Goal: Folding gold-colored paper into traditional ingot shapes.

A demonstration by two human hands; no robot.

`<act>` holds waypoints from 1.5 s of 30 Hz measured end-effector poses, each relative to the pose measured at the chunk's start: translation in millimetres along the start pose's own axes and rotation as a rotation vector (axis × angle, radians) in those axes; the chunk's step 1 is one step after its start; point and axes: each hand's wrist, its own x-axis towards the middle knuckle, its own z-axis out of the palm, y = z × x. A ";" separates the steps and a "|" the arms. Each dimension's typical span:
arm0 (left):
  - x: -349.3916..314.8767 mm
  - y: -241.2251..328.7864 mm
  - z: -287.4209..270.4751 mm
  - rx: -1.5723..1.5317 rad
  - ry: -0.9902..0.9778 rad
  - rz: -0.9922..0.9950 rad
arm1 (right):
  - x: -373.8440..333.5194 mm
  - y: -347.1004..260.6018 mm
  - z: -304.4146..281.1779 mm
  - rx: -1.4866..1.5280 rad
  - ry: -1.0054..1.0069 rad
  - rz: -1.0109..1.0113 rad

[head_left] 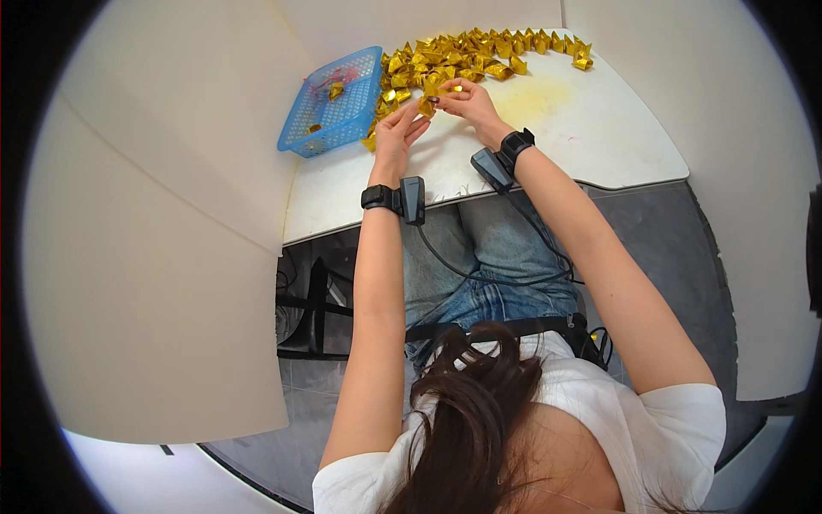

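Both my hands meet over the near side of a heap of folded gold foil paper ingots (454, 56). Between them is one gold paper ingot (426, 108). My left hand (401, 133) pinches it from the left and below, fingertips on its lower part. My right hand (471, 104) has thumb and fingers closed at its upper right side. Part of the ingot is hidden behind the fingers.
A blue plastic basket (342, 135) with a few gold pieces and something pink stands left of the heap on the white table (591, 128). Pale panels (180, 146) rise on both sides. Cables (479, 279) run from the black wrist devices across my lap.
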 end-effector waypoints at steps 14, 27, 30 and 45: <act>-0.9 7.4 -1.9 -0.180 -0.079 -0.156 | 1.5 -0.2 -0.4 0.063 -0.103 0.091; 5.3 -11.8 -11.8 -0.276 -0.173 -0.252 | -5.0 -7.9 3.8 -0.085 -0.296 0.115; 6.0 -12.4 -14.4 -0.275 -0.209 -0.264 | -6.2 -9.7 4.8 -0.082 -0.322 0.140; 11.2 -16.8 -20.4 -0.360 -0.188 -0.326 | -8.1 -10.5 3.2 0.009 -0.387 0.163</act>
